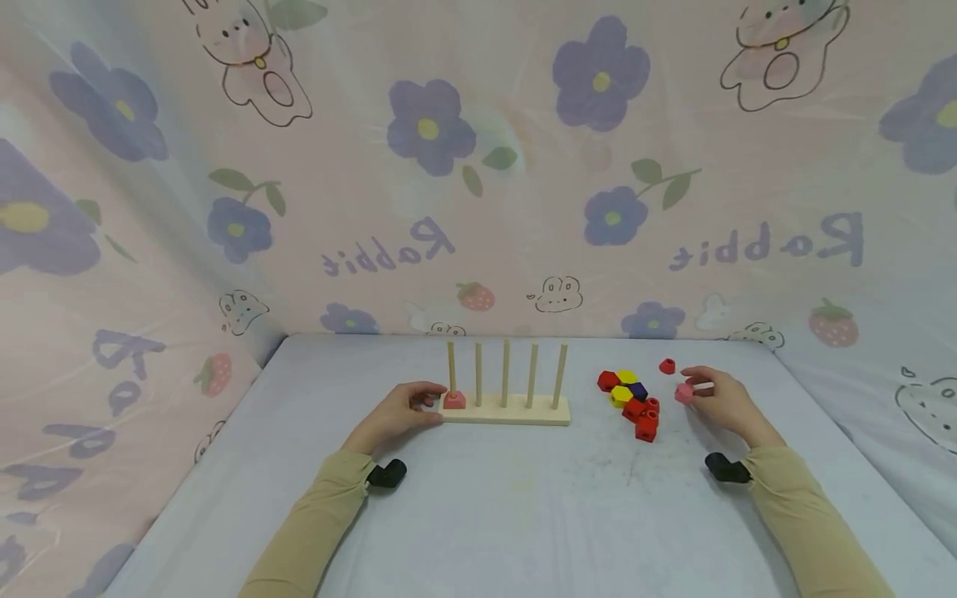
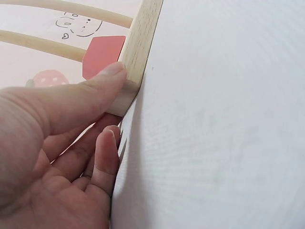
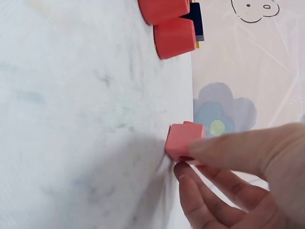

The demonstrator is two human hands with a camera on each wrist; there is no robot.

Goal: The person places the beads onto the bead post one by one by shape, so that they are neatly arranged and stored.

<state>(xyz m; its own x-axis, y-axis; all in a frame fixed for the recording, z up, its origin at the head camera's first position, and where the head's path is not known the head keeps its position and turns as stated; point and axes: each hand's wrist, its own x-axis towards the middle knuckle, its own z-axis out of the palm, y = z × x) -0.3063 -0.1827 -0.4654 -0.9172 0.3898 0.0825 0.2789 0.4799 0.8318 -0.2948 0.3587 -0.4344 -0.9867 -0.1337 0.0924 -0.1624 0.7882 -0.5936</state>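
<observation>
A wooden peg board (image 1: 508,411) with several upright pegs stands on the table. One pink bead (image 1: 454,400) sits at the bottom of its leftmost peg. My left hand (image 1: 399,413) grips the board's left end; in the left wrist view the thumb (image 2: 102,88) lies on the edge beside the pink bead, fingers behind the corner. Far to the right, my right hand (image 1: 723,403) pinches another pink bead (image 3: 183,140) between thumb and fingers. This bead is at or just above the tabletop; I cannot tell which. A hole shows in its side.
Left of the right hand lies a cluster of red beads (image 1: 646,428), yellow beads (image 1: 620,397) and a dark blue bead (image 1: 638,390). A single red bead (image 1: 667,366) lies farther back. A patterned curtain (image 1: 516,208) closes off the table's (image 1: 478,515) far side.
</observation>
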